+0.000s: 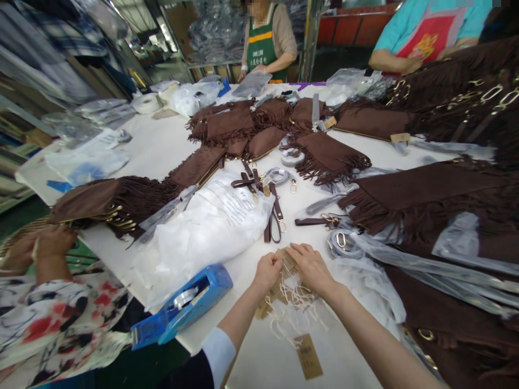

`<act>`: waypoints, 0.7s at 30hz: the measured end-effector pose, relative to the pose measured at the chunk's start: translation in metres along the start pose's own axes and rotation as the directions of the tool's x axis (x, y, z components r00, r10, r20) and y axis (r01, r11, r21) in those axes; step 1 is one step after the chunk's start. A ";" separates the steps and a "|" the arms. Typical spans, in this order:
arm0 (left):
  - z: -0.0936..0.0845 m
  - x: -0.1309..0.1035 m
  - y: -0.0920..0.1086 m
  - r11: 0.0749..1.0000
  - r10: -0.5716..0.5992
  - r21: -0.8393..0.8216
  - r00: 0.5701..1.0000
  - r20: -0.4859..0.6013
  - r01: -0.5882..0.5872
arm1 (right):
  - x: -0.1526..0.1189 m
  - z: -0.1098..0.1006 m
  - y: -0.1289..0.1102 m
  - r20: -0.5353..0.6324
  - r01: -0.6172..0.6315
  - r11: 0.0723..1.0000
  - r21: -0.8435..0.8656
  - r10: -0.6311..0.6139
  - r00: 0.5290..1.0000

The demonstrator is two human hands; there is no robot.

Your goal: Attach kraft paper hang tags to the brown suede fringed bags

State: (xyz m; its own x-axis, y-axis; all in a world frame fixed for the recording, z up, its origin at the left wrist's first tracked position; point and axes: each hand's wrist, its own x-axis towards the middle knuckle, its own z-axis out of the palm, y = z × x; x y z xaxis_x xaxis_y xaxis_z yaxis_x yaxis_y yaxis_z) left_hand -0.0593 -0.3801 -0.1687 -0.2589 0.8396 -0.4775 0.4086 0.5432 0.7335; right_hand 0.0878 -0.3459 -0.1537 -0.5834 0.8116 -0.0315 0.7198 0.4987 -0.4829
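Observation:
My left hand (268, 272) is closed, its fingers pinched at the edge of a brown cardboard tag (287, 260) with white string. My right hand (311, 268) lies over the same tag from the right, fingers pressed together on it. Below and between the hands is a tangle of white strings (298, 294), with more brown tags partly under them. One loose tag (309, 356) lies nearer to me on the white table (259, 362). Just beyond my hands are brown wrist straps (275, 216) with gold clasps.
A blue tape dispenser (194, 302) and a white plastic bag (211, 216) lie left. Brown fringed bags (421, 189) cover the right side and the middle back. A person's hands (51, 243) are at the left edge; two people (267, 43) stand across the table.

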 end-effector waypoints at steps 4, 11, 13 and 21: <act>-0.007 -0.006 -0.013 0.999 0.012 -0.050 0.999 -0.033 -0.013 | 0.020 0.000 0.005 0.133 0.091 0.993 -0.072 -0.080 0.988; -0.013 -0.017 -0.007 0.975 0.107 -0.193 0.993 -0.044 -0.113 | 0.012 -0.020 0.004 0.153 0.167 0.972 -0.166 -0.142 0.978; -0.010 -0.015 0.003 0.920 0.145 -0.373 0.989 0.031 -0.123 | 0.006 -0.030 -0.002 0.118 0.181 0.964 -0.193 -0.161 0.980; 0.001 -0.036 0.039 0.735 0.269 -0.672 0.874 0.405 0.086 | -0.031 -0.081 -0.029 -0.192 0.089 0.938 -0.335 -0.160 0.968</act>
State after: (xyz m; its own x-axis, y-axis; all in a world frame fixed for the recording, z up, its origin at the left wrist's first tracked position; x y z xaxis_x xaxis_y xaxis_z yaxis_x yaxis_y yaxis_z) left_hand -0.0335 -0.3895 -0.1234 0.2381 0.8775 -0.4163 -0.3101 0.4749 0.8236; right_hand 0.1153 -0.3608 -0.0672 -0.6079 0.7644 0.2148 0.7496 0.6417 -0.1624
